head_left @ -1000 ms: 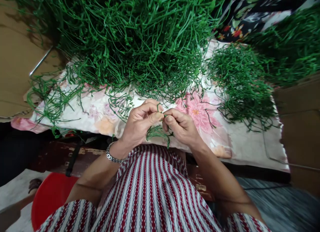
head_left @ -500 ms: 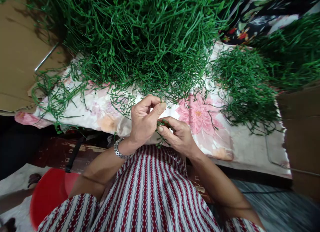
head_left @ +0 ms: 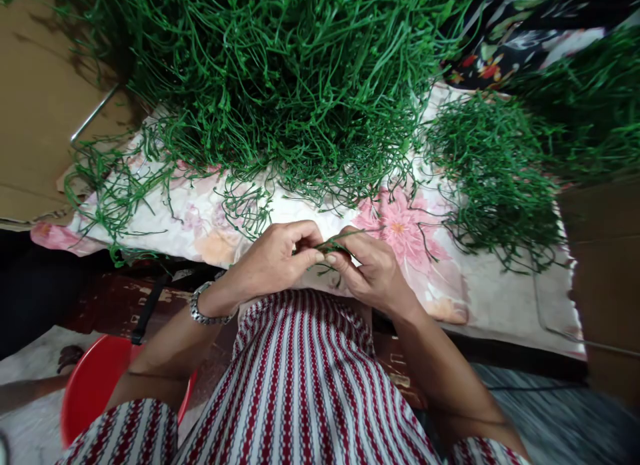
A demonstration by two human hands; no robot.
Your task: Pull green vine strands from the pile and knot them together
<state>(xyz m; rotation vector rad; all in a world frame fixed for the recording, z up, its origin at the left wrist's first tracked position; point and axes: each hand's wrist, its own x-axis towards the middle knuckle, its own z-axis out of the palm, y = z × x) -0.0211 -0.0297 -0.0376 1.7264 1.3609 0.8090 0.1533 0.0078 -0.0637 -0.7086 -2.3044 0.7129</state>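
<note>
In front of my waist my two hands meet, fingertips almost touching, around a thin green sprig point(head_left: 336, 241). My left hand point(head_left: 280, 259), with a silver band on its wrist, pinches it between thumb and index finger. The thumb and fingers of my right hand point(head_left: 373, 268) close on the same sprig from the other side. Part of the sprig is hidden by my fingers. Just beyond my hands, a large heap of green sprigs point(head_left: 280, 85), with thin stems and small bud-like tips, covers the back of the floral cloth point(head_left: 335, 219).
A smaller pile of sprigs point(head_left: 495, 171) lies to the right, and loose sprigs point(head_left: 120, 191) at the left. Cardboard point(head_left: 40, 105) stands at the left edge. A red basin point(head_left: 87, 385) is below left. Dark flowered fabric point(head_left: 480, 58) shows at upper right.
My left hand has come down and left, from above my right hand to beside it. The sprig now stretches across between both hands' fingertips.
</note>
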